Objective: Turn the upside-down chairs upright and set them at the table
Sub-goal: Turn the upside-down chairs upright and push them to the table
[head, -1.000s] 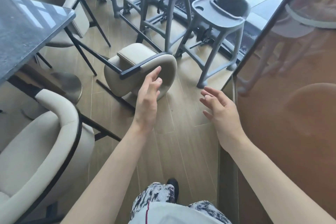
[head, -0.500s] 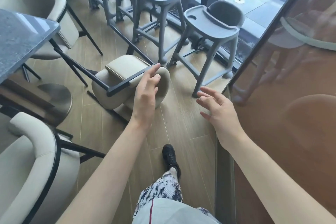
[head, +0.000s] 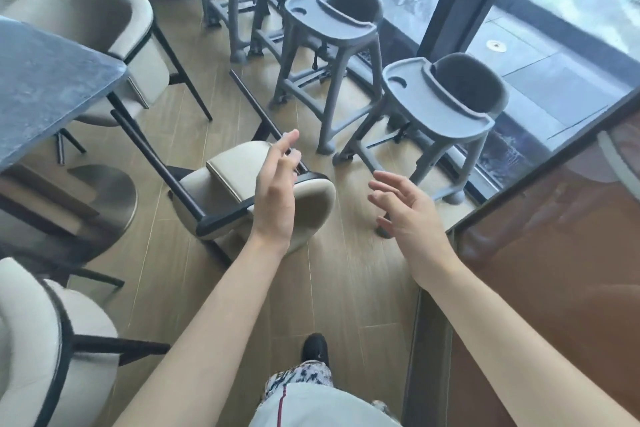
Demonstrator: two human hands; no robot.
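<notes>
A person looks down past their own two bare forearms at a wood-plank floor (head: 346, 288). An overturned chair (head: 221, 184), cream-upholstered with a black frame, lies on the floor near the middle of the view, its thin black legs slanting up and away toward the far left; how its back meets the floor is hidden behind the left hand. The left hand (head: 275, 198) is held edge-on above the chair's rounded back, fingers straight and loosely spread, gripping nothing; whether it touches the chair cannot be told. The right hand (head: 405, 208) hovers over bare floor to the right of the chair, fingers relaxed and slightly bent, holding nothing. A dark stone tabletop (head: 45, 87) is cut off by the left edge, only its near right corner showing. An upright cream chair (head: 93, 31) stands beyond that corner, and another (head: 34, 340) is cropped at the bottom left. A row of grey high chairs (head: 440, 107) with trays stands along the window (head: 571, 28); the farthest are cut off at the top. A black shoe (head: 315, 348) and patterned trouser leg show at the bottom. Compared with half a second ago, the view has tilted so more of the window and the row shows, and the left fingers have spread wider.
</notes>
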